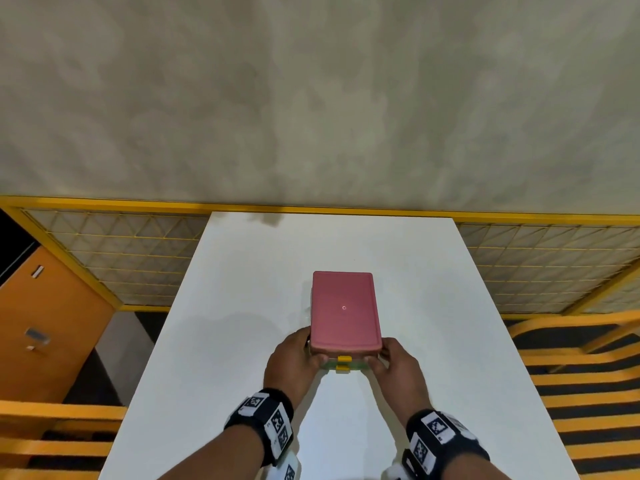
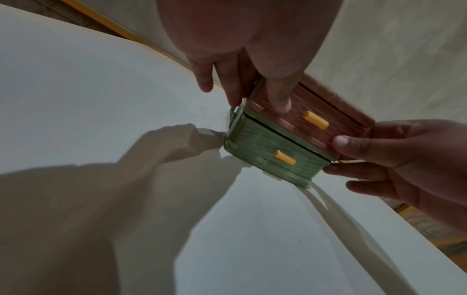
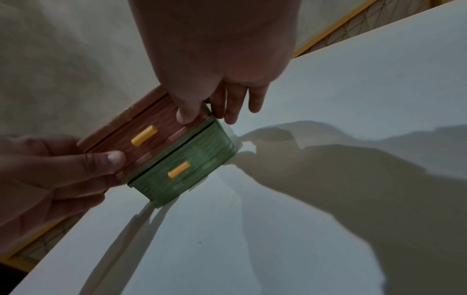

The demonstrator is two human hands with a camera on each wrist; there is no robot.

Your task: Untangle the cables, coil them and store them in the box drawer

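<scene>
A small two-drawer box [image 1: 343, 306] with a pink top stands in the middle of the white table [image 1: 242, 306]. Its pink upper drawer [image 2: 285, 121] and green lower drawer [image 2: 262, 147] each carry a yellow handle [image 2: 316, 119], and both fronts sit about flush. My left hand [image 1: 313, 351] grips the near left corner, thumb on the pink drawer front and fingers down the side. My right hand [image 1: 377, 355] grips the near right corner the same way, thumb [image 3: 187, 115] on the pink front. No cable is visible in any view.
A yellow-framed mesh partition [image 1: 138, 258] runs behind and beside the table, under a blotchy wall. An orange cabinet [image 1: 45, 323] stands at the left. Orange and black striped chairs [image 1: 581, 375] flank the table on both sides.
</scene>
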